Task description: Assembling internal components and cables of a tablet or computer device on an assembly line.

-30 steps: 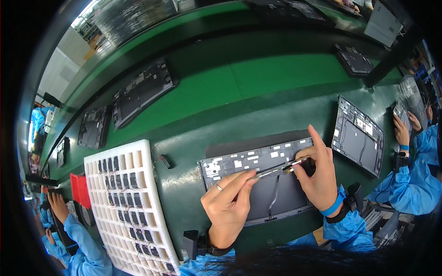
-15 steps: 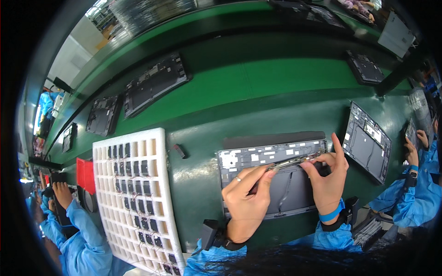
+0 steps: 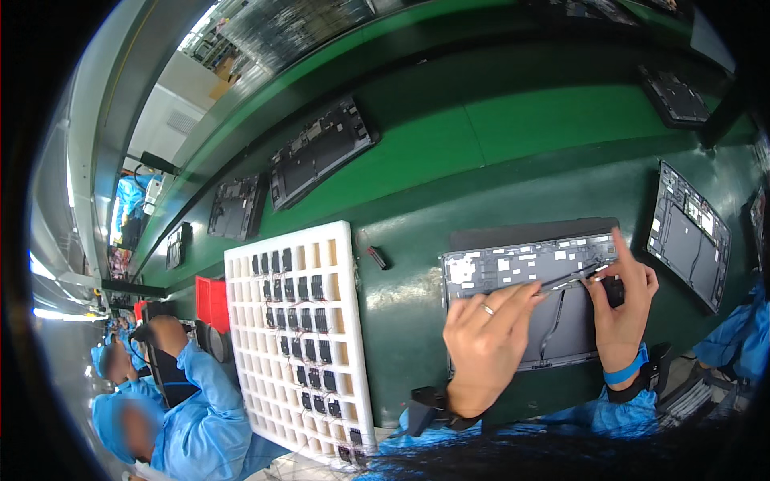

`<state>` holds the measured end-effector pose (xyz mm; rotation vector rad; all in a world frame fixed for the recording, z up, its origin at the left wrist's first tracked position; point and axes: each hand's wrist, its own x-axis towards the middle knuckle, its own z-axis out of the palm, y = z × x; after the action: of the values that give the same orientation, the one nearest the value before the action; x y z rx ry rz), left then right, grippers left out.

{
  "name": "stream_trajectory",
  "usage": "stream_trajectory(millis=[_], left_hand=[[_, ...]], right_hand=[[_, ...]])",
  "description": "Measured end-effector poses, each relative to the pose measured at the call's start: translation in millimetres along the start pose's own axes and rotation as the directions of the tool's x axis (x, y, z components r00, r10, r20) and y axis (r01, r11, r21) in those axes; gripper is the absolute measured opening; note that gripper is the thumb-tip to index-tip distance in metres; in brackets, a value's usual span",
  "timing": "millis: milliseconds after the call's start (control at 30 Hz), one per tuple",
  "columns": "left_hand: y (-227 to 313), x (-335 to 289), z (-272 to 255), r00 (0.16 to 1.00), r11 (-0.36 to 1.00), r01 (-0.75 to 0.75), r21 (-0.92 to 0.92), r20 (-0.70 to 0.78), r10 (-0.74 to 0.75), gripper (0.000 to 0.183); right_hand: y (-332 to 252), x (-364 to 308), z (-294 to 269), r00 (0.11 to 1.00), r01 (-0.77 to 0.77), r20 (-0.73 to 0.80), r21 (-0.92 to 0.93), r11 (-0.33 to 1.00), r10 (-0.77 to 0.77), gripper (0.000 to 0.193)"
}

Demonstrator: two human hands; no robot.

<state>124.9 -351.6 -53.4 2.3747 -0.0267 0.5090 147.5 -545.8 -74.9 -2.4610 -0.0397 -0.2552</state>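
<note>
A thin, narrow circuit board [image 3: 571, 278], seen nearly edge-on, spans the gap between my two hands above an opened laptop base [image 3: 513, 268]. My left hand [image 3: 489, 337], with a ring on one finger, pinches its left end. At the other end, my right hand [image 3: 624, 309] grips it by thumb and fingers, one finger pointing up. A small dark shape shows against the right palm; its kind is unclear. The grey laptop base has white patches along its far part and a dark cable [image 3: 553, 325] on its near part. My forearms hide its near left corner.
Left of me stands a white foam tray [image 3: 345, 272] holding several small black wired parts. A small dark block [image 3: 377, 256] lies beside it. Another laptop base [image 3: 688, 232] leans at the right; more [image 3: 321, 152] lie on the green belt. A co-worker [image 3: 200, 385] sits at left by a red bin [image 3: 212, 303].
The view has swung left, so the bench shifts rightward in the picture. The board has tilted more edge-on between my hands. Both hands keep their grip.
</note>
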Motion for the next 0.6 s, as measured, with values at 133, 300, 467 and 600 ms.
stream_trajectory(millis=[133, 300, 467, 600], left_hand=[[-25.3, 6.1, -19.5, 0.975, 0.993, 0.120, -0.021, 0.192, -0.114, 0.024], [-37.4, 13.0, -16.0, 0.977, 0.995, 0.085, -0.043, 0.201, -0.075, 0.042], [-40.5, 14.4, -11.5, 0.977, 0.988, 0.140, -0.070, 0.171, -0.127, 0.042], [-47.7, 16.4, -13.9, 0.980, 0.995, 0.074, -0.062, 0.191, -0.061, 0.039]], right_hand=[[-6.1, 10.7, 2.4, 0.978, 0.166, 0.132, -0.016, 0.986, -0.163, 0.073], [1.5, 16.8, 2.8, 0.968, 0.216, 0.123, 0.022, 0.976, -0.217, 0.069], [2.8, 13.1, 1.9, 0.969, 0.237, 0.081, -0.012, 0.971, -0.235, 0.055], [2.6, 12.4, -0.8, 0.973, 0.204, 0.104, 0.011, 0.979, -0.204, 0.058]])
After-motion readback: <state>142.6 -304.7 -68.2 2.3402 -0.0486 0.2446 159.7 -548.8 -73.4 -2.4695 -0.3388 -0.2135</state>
